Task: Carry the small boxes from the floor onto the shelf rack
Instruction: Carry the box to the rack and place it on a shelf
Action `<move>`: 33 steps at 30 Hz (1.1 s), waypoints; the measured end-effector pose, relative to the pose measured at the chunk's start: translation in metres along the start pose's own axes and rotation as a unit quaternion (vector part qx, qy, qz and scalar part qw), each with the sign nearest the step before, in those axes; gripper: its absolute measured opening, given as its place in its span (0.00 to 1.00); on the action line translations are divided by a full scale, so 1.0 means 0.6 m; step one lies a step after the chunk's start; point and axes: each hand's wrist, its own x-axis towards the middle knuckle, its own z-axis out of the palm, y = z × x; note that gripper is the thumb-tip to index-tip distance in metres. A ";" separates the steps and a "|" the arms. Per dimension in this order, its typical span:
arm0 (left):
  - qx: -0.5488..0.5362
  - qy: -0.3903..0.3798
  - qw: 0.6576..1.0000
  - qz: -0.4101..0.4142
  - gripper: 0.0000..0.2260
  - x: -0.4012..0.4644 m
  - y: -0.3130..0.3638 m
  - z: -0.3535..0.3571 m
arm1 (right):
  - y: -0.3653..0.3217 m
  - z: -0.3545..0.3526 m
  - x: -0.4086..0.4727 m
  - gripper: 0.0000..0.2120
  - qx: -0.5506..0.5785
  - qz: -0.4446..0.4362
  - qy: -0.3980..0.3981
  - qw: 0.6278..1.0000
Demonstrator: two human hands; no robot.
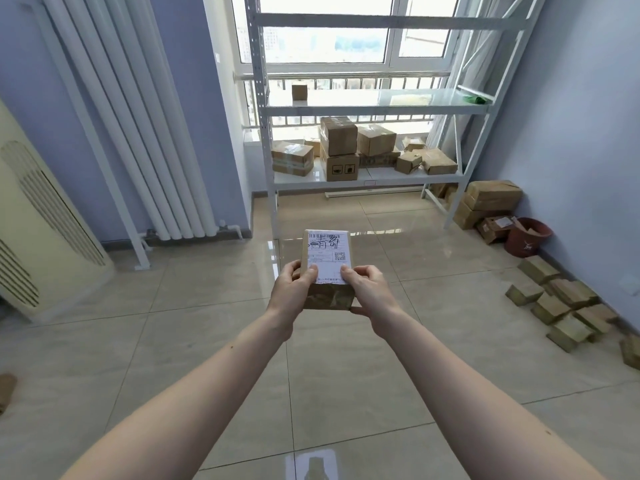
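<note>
I hold a small cardboard box [328, 258] with a white shipping label on top, out in front of me above the tiled floor. My left hand [292, 289] grips its left side and my right hand [370, 292] grips its right side. Straight ahead stands the white metal shelf rack [367, 107]. One small box [300, 92] sits on its middle shelf, and several larger boxes [338, 136] crowd the lower shelf. Several small boxes [561, 306] lie on the floor along the right wall.
A white radiator [138, 133] and a floor air conditioner [41, 230] stand at the left. At the right wall are stacked cartons [491, 199] and a red bucket [526, 237]. Open tiled floor lies between me and the rack.
</note>
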 end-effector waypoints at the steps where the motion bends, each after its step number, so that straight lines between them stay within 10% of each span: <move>1: 0.000 -0.001 1.000 -0.002 0.19 0.027 0.004 0.000 | -0.008 0.004 0.025 0.20 0.001 0.001 0.001 1.000; 33: 0.006 -0.004 0.996 0.090 0.14 0.931 0.316 0.022 | -0.399 0.161 0.907 0.14 0.028 -0.076 -0.036 0.996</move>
